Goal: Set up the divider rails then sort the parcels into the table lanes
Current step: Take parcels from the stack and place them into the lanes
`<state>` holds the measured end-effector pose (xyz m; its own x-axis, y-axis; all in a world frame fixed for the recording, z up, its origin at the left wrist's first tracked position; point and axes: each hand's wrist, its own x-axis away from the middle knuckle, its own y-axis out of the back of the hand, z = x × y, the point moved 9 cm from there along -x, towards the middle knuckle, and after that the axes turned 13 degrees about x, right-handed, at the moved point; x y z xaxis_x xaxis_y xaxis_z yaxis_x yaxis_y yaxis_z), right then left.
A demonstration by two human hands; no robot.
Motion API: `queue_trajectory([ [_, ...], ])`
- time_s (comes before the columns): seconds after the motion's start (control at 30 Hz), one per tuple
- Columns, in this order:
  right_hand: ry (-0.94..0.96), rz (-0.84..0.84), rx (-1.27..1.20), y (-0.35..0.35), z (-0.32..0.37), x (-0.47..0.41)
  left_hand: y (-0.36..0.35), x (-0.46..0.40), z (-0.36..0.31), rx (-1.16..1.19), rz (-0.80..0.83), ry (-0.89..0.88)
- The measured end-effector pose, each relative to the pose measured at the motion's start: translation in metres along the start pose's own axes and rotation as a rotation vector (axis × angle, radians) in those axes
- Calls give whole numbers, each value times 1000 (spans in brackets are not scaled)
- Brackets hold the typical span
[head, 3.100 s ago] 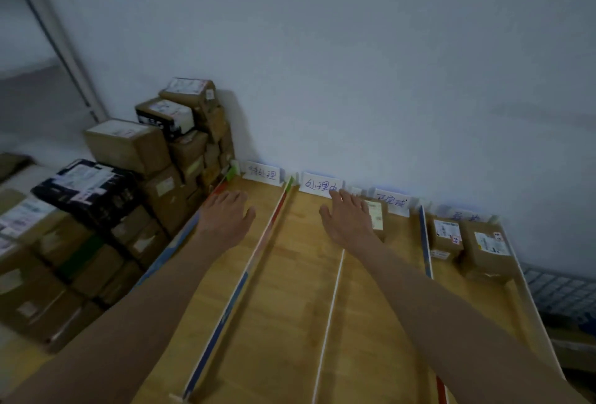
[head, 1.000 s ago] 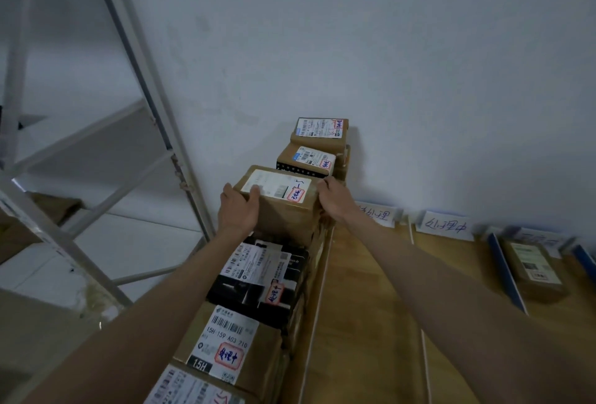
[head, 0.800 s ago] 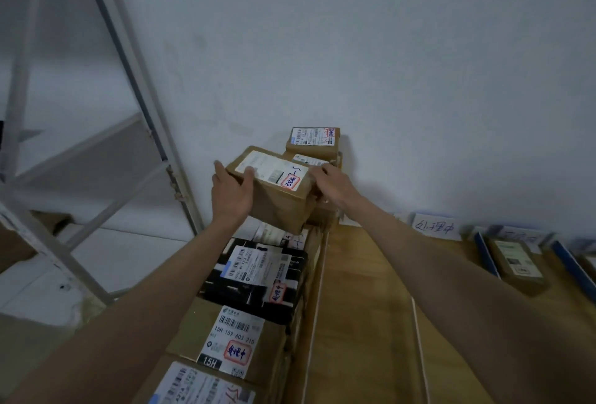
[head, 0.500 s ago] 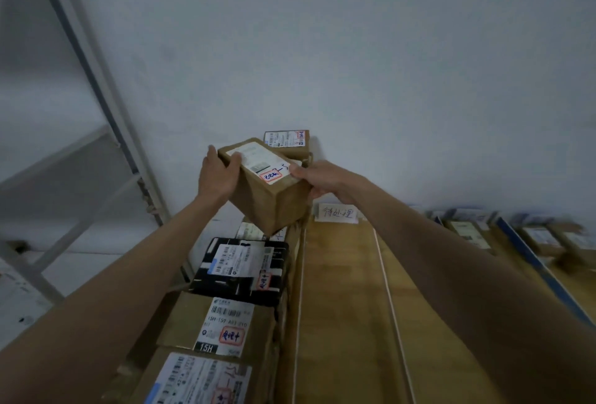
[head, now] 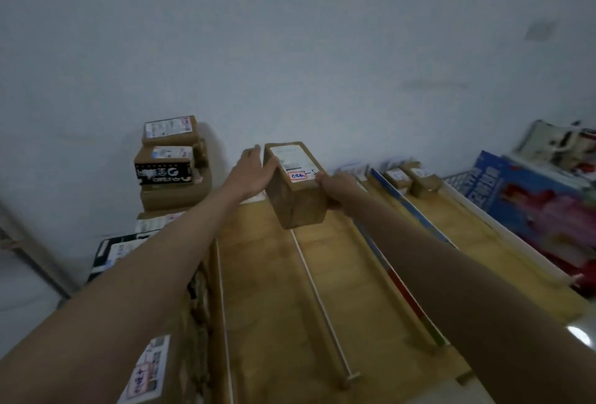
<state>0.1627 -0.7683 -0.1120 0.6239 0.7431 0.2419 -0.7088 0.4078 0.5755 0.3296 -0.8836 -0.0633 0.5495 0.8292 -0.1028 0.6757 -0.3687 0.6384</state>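
Observation:
I hold a brown cardboard parcel (head: 298,200) with a white label and a red-framed sticker in the air over the far part of the wooden table (head: 274,290). My left hand (head: 253,174) grips its left side with the thumb over the top edge. My right hand (head: 338,192) grips its right side. Beneath the parcel runs a thin white divider rail (head: 319,300). To the right lie a red-and-blue rail (head: 403,287) and a blue rail (head: 416,213). Two small parcels (head: 411,178) sit at the far end of a right lane.
A stack of parcels (head: 167,161) stands against the wall left of the table, with more boxes (head: 145,368) along its left edge. A blue printed box (head: 532,207) and other packages lie right of the table. White lane cards (head: 353,169) lean at the wall.
I have lifted the parcel off the left stack and carried it right, over the table lanes. My view has swung right with it.

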Motion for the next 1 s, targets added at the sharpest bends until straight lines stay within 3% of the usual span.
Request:
queue_trajectory([
  [0.13, -103, -105, -29, 65, -71, 13, -77, 5, -34, -312, 177, -137],
  [0.37, -226, -277, 43, 169, -183, 13, -188, 9, -70, -448, 293, -168],
  [0.77, -209, -233, 96, 278, -309, -55, -352, 2, -138, -536, 260, -66],
  [1.0, -162, -206, 152, 304, -334, -104, -384, -21, -144, -566, 247, 14],
])
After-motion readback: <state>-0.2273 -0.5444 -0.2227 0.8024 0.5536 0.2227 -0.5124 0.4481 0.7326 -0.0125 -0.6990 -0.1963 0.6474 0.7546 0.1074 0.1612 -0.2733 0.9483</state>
